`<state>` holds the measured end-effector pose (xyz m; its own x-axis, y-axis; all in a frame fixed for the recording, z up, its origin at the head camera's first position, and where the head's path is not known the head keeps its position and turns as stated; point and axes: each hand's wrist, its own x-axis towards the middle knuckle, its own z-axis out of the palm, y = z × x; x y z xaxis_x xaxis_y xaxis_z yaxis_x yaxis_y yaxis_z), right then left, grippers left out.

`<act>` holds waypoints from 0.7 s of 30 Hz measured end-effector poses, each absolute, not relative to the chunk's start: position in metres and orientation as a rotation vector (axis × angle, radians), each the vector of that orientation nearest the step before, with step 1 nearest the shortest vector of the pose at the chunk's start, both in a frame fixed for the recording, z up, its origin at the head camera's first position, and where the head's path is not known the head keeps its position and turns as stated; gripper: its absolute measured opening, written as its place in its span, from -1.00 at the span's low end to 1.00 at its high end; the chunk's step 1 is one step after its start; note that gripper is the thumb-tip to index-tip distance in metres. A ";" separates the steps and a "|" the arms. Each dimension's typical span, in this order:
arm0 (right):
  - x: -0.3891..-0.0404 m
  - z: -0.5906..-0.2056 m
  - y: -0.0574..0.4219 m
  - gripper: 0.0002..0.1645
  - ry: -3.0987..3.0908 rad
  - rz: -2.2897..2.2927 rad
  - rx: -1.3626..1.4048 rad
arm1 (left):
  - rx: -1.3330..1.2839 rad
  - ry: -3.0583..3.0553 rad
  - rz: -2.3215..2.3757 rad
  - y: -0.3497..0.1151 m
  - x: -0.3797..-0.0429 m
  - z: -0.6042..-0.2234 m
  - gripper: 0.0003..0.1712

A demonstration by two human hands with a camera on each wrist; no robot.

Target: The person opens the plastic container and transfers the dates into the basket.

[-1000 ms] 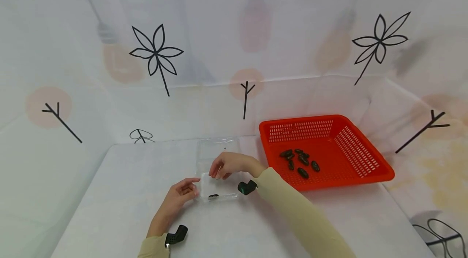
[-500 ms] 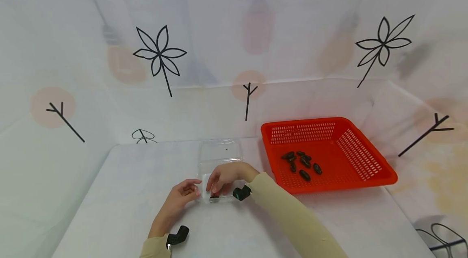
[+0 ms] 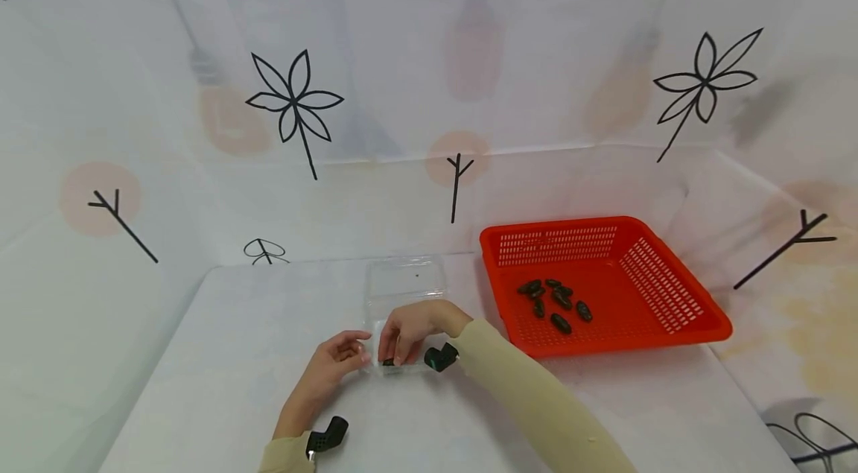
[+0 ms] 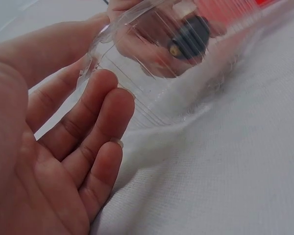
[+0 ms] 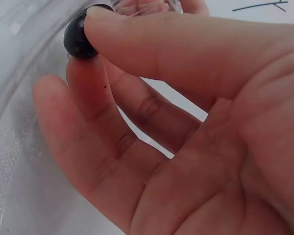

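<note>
My right hand [image 3: 409, 330] is inside the near half of a clear plastic clamshell box [image 3: 406, 279]. Its thumb and fingertips pinch a small, glossy, dark oval piece [image 5: 80, 38], close to the box wall in the right wrist view. The same dark piece [image 3: 388, 363] shows near the box's front left corner in the head view. My left hand [image 3: 328, 363] is at the box's left side with relaxed, slightly bent fingers. In the left wrist view, its fingertips [image 4: 118, 105] are right at the clear wall [image 4: 152, 105].
A red plastic basket [image 3: 643, 309] with slotted sides stands to the right. Several dark oval pieces [image 3: 560, 323] lie in its left part. The box's lid lies folded back toward the rear. A patterned cloth wall [image 3: 375, 197] rises behind the white table [image 3: 221, 369].
My right hand has come down and toward the front of the box, and it now pinches the dark piece there. My left hand has stayed almost in place.
</note>
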<state>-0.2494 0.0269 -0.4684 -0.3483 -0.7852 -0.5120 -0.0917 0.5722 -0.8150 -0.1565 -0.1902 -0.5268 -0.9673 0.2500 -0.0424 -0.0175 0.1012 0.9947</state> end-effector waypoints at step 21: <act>-0.234 -0.459 0.044 -0.75 2.118 -1.138 -0.761 | 0.251 2.223 1.957 -0.191 -0.157 -0.532 -0.54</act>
<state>-0.2338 0.0441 -0.4590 -0.6488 -0.7218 -0.2410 -0.1978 0.4657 -0.8626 -0.1567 -0.1915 -0.5322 -0.9716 0.2362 -0.0158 0.0143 0.1252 0.9920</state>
